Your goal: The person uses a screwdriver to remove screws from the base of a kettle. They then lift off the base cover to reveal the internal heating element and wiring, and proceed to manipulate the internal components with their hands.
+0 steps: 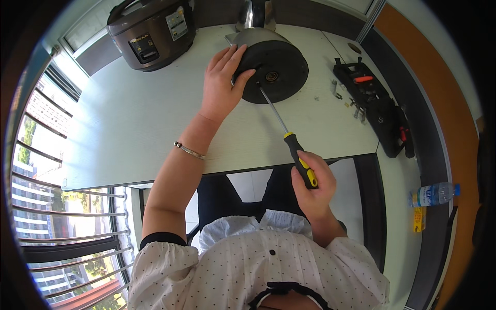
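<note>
An electric kettle lies on its side on the table, its round black base (287,62) turned toward me. My left hand (225,77) rests against the base's left edge, fingers stretched over the rim and thumb on the black face. In my right hand (316,182) is a screwdriver (276,114) with a black and yellow handle. My fingers are closed around that handle. The long metal shaft runs up to the base, and its tip meets the black face left of the round central socket (272,76). Whether a screw sits under the tip is too small to tell.
A brown rice cooker (152,36) stands at the back left. To the right lies an open black tool case (380,106) with small metal bits (356,109) beside it. A water bottle (434,195) lies farther right, next to a yellow packet (419,219). Barred windows line the left.
</note>
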{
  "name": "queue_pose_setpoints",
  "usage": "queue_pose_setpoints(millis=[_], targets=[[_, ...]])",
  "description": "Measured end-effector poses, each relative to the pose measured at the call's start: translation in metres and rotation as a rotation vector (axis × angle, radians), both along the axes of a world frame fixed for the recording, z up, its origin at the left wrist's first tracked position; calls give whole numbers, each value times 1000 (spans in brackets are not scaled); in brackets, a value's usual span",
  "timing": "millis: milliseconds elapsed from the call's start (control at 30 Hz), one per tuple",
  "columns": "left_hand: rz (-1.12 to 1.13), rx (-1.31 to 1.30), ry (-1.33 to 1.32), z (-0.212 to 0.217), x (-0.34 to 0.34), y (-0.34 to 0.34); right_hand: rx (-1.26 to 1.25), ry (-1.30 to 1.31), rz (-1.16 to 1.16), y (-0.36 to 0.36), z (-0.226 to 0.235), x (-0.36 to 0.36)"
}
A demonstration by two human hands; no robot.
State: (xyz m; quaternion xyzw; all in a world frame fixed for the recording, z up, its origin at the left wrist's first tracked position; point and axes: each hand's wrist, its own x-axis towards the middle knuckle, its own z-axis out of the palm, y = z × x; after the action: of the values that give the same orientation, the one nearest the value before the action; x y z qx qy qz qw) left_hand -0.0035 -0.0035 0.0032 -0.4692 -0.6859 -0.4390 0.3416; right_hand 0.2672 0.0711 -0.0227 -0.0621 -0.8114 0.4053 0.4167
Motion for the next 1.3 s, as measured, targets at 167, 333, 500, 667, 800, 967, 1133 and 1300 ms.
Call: queue_pose_setpoints(millis=[167,333,500,667,800,967,1133,1300], targets=[[2,19,20,2,2,1,288,-49,-96,-6,9,-2],[29,0,2,-5,-1,-2,220,-98,-132,-11,5,-3],[48,-7,-8,1,10,-1,-313,-95,-22,-12,8,2],[34,9,-1,-3,4,1,-717,-99,91,-8,8,4],[25,19,-17,-6,3,1,-961,-33,188,-7,19,2],[28,20,-13,-8,2,2,-1175,35,247,-4,21,1],[40,27,1,-5,4,-1,-1236,0,333,-1,22,2],[38,22,7,-1,9,1,-1132,-7,313,-1,20,3]])
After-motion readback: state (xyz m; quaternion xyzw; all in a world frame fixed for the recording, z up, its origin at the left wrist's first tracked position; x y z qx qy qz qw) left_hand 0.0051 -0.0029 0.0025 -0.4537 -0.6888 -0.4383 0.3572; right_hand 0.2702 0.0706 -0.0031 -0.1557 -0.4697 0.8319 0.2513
